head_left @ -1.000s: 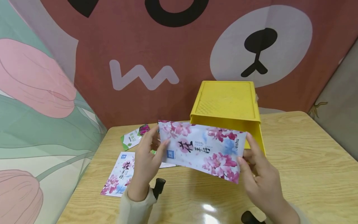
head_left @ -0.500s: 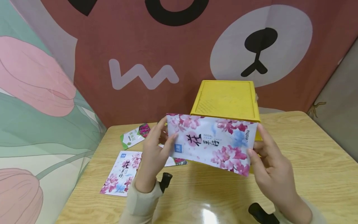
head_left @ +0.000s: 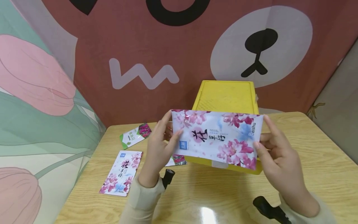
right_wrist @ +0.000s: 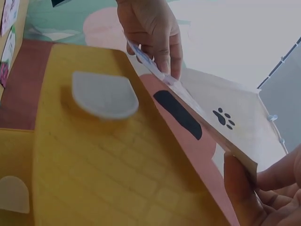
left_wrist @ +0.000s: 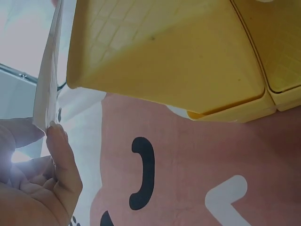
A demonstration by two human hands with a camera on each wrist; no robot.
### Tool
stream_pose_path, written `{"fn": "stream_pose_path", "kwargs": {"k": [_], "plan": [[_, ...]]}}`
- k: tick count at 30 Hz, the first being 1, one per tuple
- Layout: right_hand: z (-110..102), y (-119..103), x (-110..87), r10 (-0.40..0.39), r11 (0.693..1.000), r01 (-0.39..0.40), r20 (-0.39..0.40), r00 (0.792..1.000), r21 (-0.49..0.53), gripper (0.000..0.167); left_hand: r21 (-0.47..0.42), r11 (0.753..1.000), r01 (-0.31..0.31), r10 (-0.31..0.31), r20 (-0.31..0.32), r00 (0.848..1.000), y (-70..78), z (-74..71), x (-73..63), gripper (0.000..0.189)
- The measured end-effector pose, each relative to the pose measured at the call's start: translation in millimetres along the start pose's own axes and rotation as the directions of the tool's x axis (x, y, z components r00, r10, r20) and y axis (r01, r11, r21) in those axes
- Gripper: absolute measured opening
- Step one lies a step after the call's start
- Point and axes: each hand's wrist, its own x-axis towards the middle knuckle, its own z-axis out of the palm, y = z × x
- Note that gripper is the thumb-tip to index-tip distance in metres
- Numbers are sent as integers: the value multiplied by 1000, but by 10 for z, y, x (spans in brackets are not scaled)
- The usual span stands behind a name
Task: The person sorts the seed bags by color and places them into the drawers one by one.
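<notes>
Both hands hold up a flat white seed packet (head_left: 215,137) printed with pink blossoms and dark characters, its printed face toward me. My left hand (head_left: 159,151) pinches its left end between thumb and fingers; my right hand (head_left: 283,166) pinches the right end the same way. It hangs level in front of a yellow drawer box (head_left: 227,95), covering the middle of it. Below the packet shows the yellow drawer front with a white handle tab (head_left: 220,164). In the right wrist view the packet (right_wrist: 207,120) is seen edge-on beside the yellow box (right_wrist: 117,155).
A matching blossom packet (head_left: 121,172) lies on the wooden table (head_left: 310,149) at left. Behind it lies a green-and-white packet (head_left: 136,136) with a flower photo; another packet (head_left: 179,160) is partly hidden by my left hand. A printed cloth (head_left: 134,102) hangs behind the table.
Both hands have carried the packet to the right and upward, and it has turned more level. More of the packets on the table shows at left.
</notes>
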Motion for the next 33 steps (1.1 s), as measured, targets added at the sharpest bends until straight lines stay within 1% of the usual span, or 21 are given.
{"fn": "stream_pose_path", "kwargs": {"k": [5, 7, 9, 13, 16, 19, 24, 25, 26, 27, 31, 33], "plan": [[-59, -7, 49, 81, 996, -81, 12, 997, -25, 64, -23, 999, 33, -32, 50, 998, 28, 26, 59, 58], [-81, -3, 67, 108, 994, -108, 13, 994, -20, 65, -35, 998, 49, -46, 65, 997, 35, 38, 79, 59], [-101, 18, 82, 112, 994, -112, 15, 994, 2, 65, -49, 997, 60, -56, 75, 996, 38, 51, 95, 60], [-134, 43, 109, 126, 992, -126, 13, 992, -15, 64, -83, 995, 63, -56, 83, 995, 35, 77, 124, 61], [-153, 52, 129, 146, 988, -146, 4, 989, 56, 61, -107, 993, 55, -46, 85, 995, 32, 97, 151, 61], [-167, 49, 143, 170, 976, -168, -8, 985, 141, 58, -127, 991, 42, -31, 88, 996, 30, 116, 182, 61], [-184, 84, 145, 175, 980, -173, -17, 984, 100, 58, -124, 992, 25, -12, 101, 995, 11, 146, 223, 61], [-184, 102, 144, 168, 980, -165, -18, 986, 110, 58, -126, 992, 26, -13, 106, 994, 5, 151, 227, 61], [-184, 122, 142, 156, 978, -152, -17, 988, 143, 58, -126, 992, 31, -17, 109, 994, 0, 156, 229, 62], [-183, 138, 143, 152, 973, -147, -18, 988, 180, 58, -129, 991, 37, -22, 114, 993, -5, 160, 231, 62], [-176, 192, 142, 132, 955, -123, -16, 991, 270, 57, -137, 988, 70, -52, 128, 990, -15, 170, 228, 61], [-173, 201, 141, 137, 959, -128, -17, 990, 252, 57, -140, 987, 83, -64, 136, 989, -18, 173, 224, 60]]}}
